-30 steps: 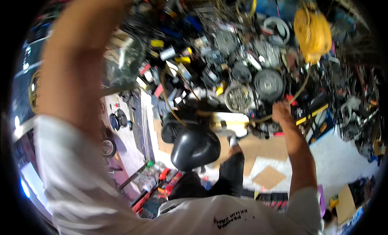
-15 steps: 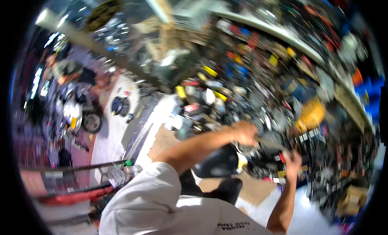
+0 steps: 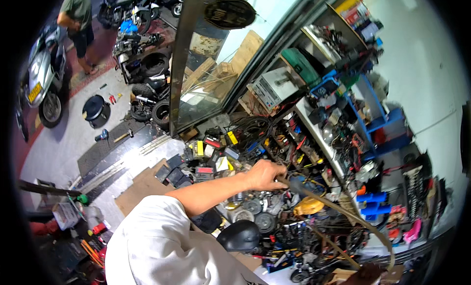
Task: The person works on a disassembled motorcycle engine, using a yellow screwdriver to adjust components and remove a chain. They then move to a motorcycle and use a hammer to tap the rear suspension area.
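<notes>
Hose (image 3: 365, 223) apparently being drawn out, seen just right of the reel (image 3: 307, 206). Its end is clasped by the left hand (image 3: 266, 175), up-left of the reel; right hand (image 3: 366, 274), down-right, shadowed, grip untellable. Slack control judged needed.

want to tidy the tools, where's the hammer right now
In the head view, the hammer lies at the left on the dark floor mat, just right of the blue drill.

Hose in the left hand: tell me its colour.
The hose is brownish tan, best seen in the head view.
</notes>
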